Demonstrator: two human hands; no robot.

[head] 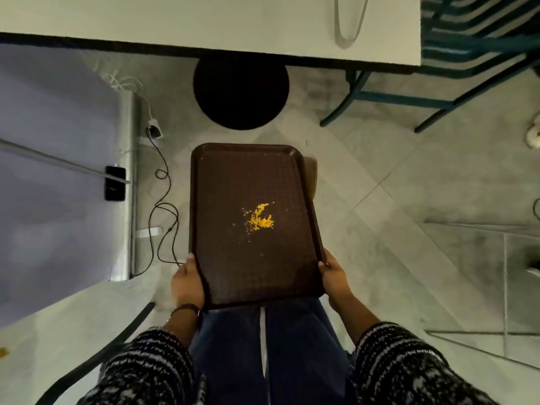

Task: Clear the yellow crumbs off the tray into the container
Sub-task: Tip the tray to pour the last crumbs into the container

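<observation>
The yellow crumbs (261, 218) lie scattered near the middle of the brown tray (233, 176). The left hand (187, 283) and right hand (334, 276) hold it above the floor (394, 185), fingers clamped on its near corners. Beyond its far end a round black container (241, 93) stands partly under the white surface (204, 21), its inside too dark to read.

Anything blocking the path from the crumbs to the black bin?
Nothing visible. The crumbs lie mid-tray, which the left hand and right hand hold. Only floor shows between the tray's far edge and the bin. The table covers the bin's far side only.
</observation>
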